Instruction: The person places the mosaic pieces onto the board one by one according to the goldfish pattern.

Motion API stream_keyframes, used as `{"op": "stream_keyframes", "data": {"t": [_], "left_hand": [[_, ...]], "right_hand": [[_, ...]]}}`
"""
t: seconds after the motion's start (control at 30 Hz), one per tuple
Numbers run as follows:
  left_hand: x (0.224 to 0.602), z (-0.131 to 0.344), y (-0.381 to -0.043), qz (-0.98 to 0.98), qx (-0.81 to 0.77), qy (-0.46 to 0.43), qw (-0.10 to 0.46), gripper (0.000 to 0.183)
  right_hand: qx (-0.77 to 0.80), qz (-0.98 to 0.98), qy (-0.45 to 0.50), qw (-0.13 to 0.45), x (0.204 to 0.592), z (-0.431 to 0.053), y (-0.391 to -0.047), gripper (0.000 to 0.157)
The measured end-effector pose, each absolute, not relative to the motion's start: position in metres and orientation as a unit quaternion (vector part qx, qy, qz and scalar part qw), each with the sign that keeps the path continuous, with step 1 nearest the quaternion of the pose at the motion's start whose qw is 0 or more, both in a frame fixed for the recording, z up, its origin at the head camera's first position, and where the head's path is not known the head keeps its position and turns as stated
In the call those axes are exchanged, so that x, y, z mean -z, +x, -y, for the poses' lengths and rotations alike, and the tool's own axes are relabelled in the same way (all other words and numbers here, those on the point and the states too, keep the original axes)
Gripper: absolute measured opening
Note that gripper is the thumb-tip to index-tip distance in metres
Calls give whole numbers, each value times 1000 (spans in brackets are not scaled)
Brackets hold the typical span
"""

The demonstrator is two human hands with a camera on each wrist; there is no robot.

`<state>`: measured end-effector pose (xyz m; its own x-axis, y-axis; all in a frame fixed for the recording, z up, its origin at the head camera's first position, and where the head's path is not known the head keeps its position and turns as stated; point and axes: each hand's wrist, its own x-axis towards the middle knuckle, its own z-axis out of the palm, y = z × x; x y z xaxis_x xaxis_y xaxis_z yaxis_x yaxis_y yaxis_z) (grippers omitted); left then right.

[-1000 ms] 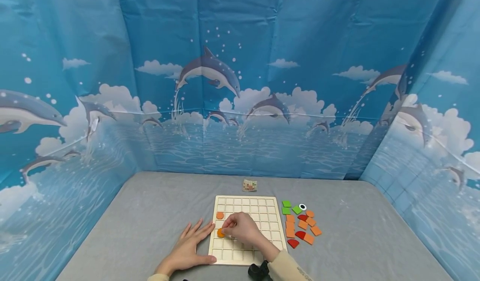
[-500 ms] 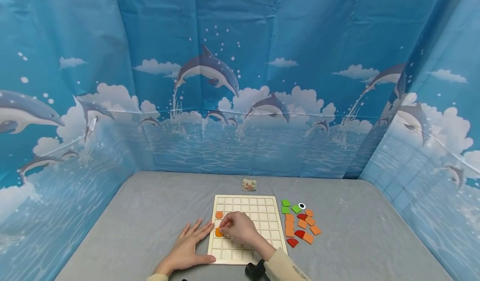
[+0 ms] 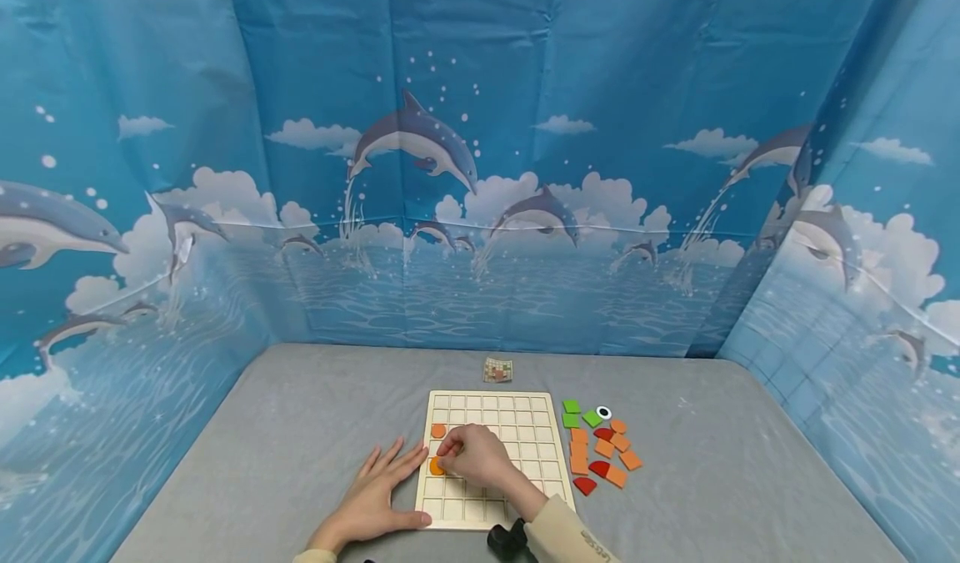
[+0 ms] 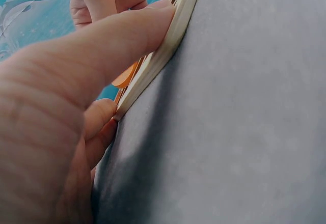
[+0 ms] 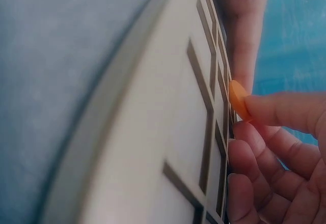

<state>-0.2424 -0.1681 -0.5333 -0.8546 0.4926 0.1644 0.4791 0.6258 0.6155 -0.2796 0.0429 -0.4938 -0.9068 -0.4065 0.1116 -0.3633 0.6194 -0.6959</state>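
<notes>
A pale wooden grid board [image 3: 528, 431] lies on the grey table in the head view. Over its left column, my right hand [image 3: 483, 459] pinches an orange disc [image 5: 238, 100] between thumb and index finger. The disc stands tilted close to the grid in the right wrist view, the other fingertips right at the board. Farther up that column sits another orange disc [image 3: 438, 430]. My left hand [image 3: 375, 495] is spread flat at the left, its fingertips along the board's left edge. Its thumb [image 4: 147, 25] rests on the near left corner.
Right of the board lie loose pieces: green squares [image 3: 572, 420], orange squares [image 3: 579, 465], red quarter-circles [image 3: 585, 485], an orange disc [image 3: 618, 426] and a black-and-white ring piece [image 3: 603, 413]. A small patterned card [image 3: 498, 370] lies behind the board. A dolphin-print curtain [image 3: 480, 296] encloses the table.
The head view has shifted slightly. My right hand stays over the same part of the board, pinching the orange disc, and my left hand keeps its place at the edge.
</notes>
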Motion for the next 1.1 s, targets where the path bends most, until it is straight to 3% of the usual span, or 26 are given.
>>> {"op": "stream_keyframes", "data": {"t": [1.1], "left_hand": [[531, 170, -243, -902, -333, 275, 12, 88]], "right_hand": [[350, -913, -208, 7, 495, -39, -278, 8]]}}
